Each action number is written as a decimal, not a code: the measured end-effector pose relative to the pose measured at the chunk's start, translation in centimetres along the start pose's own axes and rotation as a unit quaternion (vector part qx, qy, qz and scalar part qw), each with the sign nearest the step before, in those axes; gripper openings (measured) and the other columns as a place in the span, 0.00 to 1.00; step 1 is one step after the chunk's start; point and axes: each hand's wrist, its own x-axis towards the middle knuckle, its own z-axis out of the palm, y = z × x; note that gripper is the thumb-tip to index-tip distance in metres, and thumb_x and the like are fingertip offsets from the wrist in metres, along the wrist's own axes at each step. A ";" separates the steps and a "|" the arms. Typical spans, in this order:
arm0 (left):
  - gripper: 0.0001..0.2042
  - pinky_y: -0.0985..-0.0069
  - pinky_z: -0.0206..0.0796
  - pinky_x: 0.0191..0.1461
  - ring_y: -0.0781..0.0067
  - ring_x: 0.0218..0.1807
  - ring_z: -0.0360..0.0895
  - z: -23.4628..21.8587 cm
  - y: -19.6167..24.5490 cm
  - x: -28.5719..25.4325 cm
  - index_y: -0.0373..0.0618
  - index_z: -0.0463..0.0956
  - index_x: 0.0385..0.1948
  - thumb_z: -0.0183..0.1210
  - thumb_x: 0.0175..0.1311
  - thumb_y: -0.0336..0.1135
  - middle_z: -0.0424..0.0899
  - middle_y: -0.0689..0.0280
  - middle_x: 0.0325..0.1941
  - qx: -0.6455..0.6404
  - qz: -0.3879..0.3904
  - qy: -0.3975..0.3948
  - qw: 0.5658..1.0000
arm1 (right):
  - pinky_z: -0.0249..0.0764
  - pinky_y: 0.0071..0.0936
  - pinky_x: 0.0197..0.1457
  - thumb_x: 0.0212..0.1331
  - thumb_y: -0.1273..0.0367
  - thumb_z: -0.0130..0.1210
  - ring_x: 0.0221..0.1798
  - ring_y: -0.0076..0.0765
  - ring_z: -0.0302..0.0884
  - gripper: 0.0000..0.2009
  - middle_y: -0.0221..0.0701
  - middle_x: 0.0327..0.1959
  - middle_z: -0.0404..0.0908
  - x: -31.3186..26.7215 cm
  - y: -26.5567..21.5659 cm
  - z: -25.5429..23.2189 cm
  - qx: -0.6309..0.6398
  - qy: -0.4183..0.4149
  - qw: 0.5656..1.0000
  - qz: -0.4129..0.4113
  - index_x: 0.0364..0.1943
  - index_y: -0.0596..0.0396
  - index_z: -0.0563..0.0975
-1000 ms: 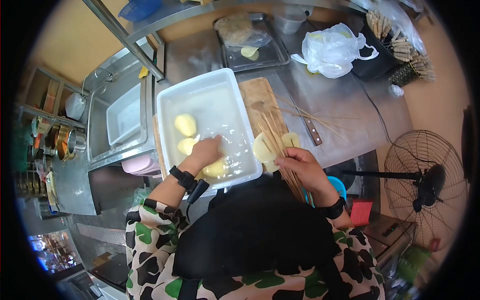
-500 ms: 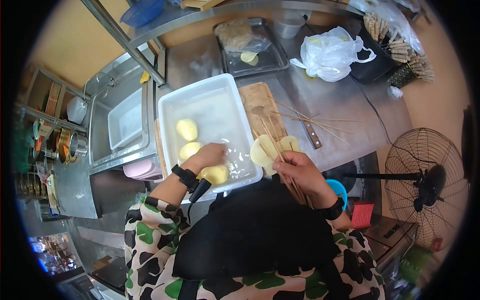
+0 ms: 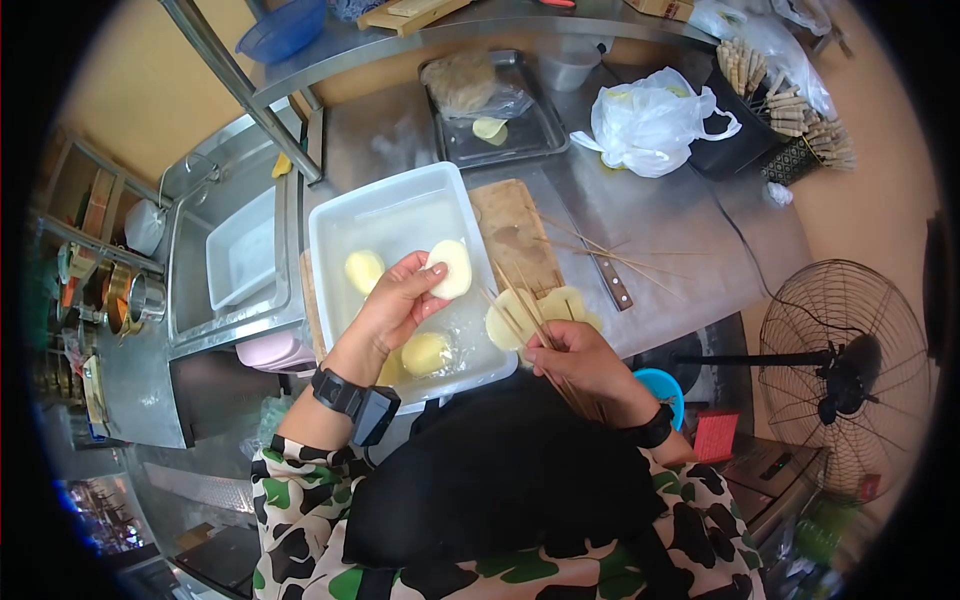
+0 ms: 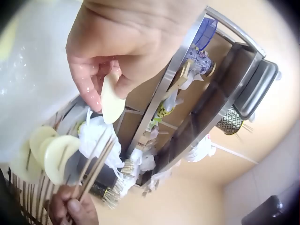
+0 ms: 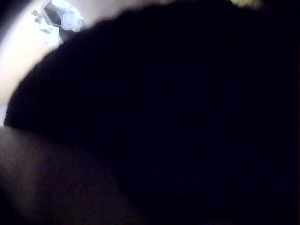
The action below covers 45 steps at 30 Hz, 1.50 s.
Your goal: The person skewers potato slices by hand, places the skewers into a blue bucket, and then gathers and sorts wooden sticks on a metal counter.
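My left hand (image 3: pixel 398 298) pinches a pale yellow slice (image 3: pixel 452 270) above the white tub (image 3: pixel 318 262) of water; the left wrist view shows the slice (image 4: pixel 112 97) between thumb and fingers of that hand (image 4: pixel 126 42). Peeled yellow pieces, one of them at the near side (image 3: pixel 427 354), lie in the tub. My right hand (image 3: pixel 585 365) grips several thin wooden sticks (image 3: pixel 535 322) right of the tub. Beside its fingers are pale slices (image 3: pixel 506 320) with sticks through them. The right wrist view is mostly dark and does not show the hand.
A wooden board (image 3: pixel 515 225) lies partly under the tub. Right of it are a knife (image 3: pixel 612 280) and loose sticks (image 3: pixel 655 253). Behind stand a dark tray (image 3: pixel 545 140) and a white plastic bag (image 3: pixel 645 125). A fan (image 3: pixel 850 380) stands at the right, a sink (image 3: pixel 190 310) at the left.
My left hand has come up out of the water with a pale slice in its fingers. My right hand still grips the sticks, nearly in the same place.
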 end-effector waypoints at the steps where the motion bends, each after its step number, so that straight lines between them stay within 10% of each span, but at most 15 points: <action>1: 0.07 0.86 0.75 0.39 0.81 0.39 0.78 0.4 -0.1 0.0 0.46 0.70 0.40 0.55 0.62 0.29 0.79 0.68 0.39 -0.005 0.003 0.006 1.000 | 0.60 0.12 0.21 0.58 0.69 0.56 0.18 0.13 0.64 0.06 0.25 0.21 0.74 0.1 0.1 0.0 -0.001 -0.002 1.000 -0.002 0.29 0.57 0.73; 25: 0.18 0.83 0.76 0.43 0.74 0.42 0.78 1.9 -3.4 0.4 0.46 0.66 0.53 0.55 0.60 0.23 0.78 0.64 0.42 -0.100 -0.040 0.018 0.994 | 0.57 0.12 0.19 0.57 0.69 0.56 0.17 0.12 0.63 0.06 0.23 0.20 0.73 0.1 0.8 0.4 0.023 0.020 0.999 -0.027 0.29 0.56 0.73; 35: 0.15 0.77 0.76 0.44 0.73 0.42 0.79 4.3 -3.8 -0.9 0.40 0.68 0.51 0.53 0.61 0.24 0.80 0.64 0.40 0.036 0.062 -0.011 0.997 | 0.57 0.12 0.19 0.57 0.69 0.55 0.18 0.12 0.63 0.06 0.23 0.20 0.73 0.3 0.5 0.3 0.007 0.040 0.999 -0.031 0.29 0.56 0.73; 45: 0.12 0.76 0.75 0.47 0.72 0.44 0.78 3.5 -3.8 -0.3 0.36 0.70 0.47 0.48 0.62 0.24 0.78 0.61 0.44 -0.071 -0.007 -0.030 0.997 | 0.60 0.11 0.22 0.59 0.70 0.51 0.22 0.12 0.64 0.20 0.21 0.22 0.70 0.0 0.1 0.1 0.026 -0.035 0.998 -0.047 0.57 0.54 0.69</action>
